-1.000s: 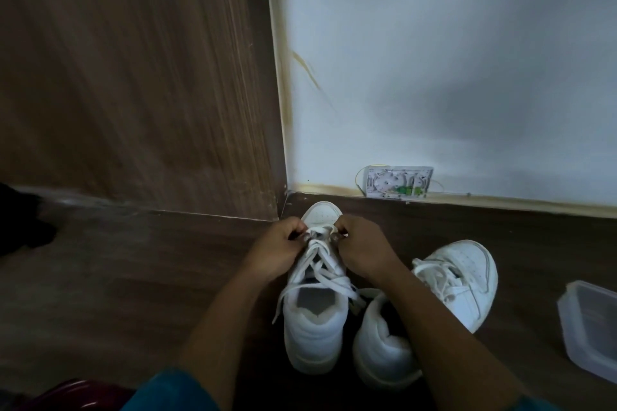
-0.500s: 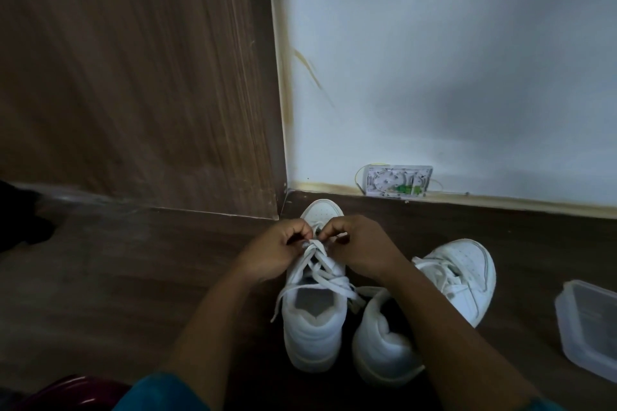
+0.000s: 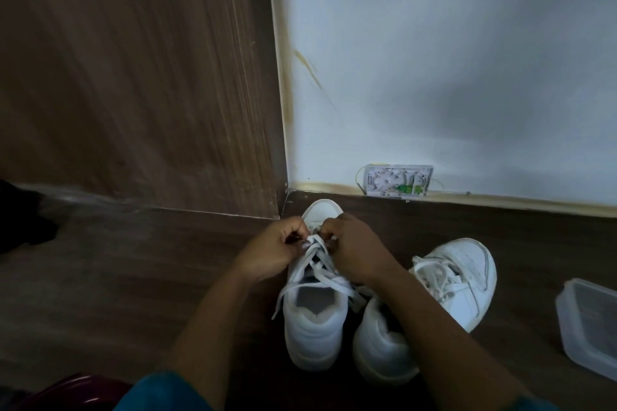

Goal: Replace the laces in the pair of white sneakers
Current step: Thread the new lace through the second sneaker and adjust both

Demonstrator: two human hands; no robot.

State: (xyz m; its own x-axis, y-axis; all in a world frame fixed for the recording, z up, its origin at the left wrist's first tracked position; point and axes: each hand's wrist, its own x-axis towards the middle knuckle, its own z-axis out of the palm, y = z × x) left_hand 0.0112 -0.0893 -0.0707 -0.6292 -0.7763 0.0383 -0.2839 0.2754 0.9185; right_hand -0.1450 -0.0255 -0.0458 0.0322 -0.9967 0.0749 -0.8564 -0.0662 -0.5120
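Note:
Two white sneakers stand on the dark wooden floor. The left sneaker [image 3: 314, 324] points away from me, its white lace [image 3: 317, 269] crossing loosely over the tongue. My left hand [image 3: 272, 250] and my right hand [image 3: 354, 247] meet over the lowest eyelets near its toe, each pinching the lace. The right sneaker [image 3: 460, 277] lies angled to the right, partly behind my right forearm, with its own lace loose.
A clear plastic container [image 3: 591, 327] sits on the floor at the right edge. A small white wall box [image 3: 397, 180] with wires rests at the base of the white wall. A wooden panel [image 3: 133, 77] stands to the left. A dark object [image 3: 23, 213] lies far left.
Both hands have drawn closer together over the lowest eyelets near the toe of the left sneaker. The sneakers have not moved.

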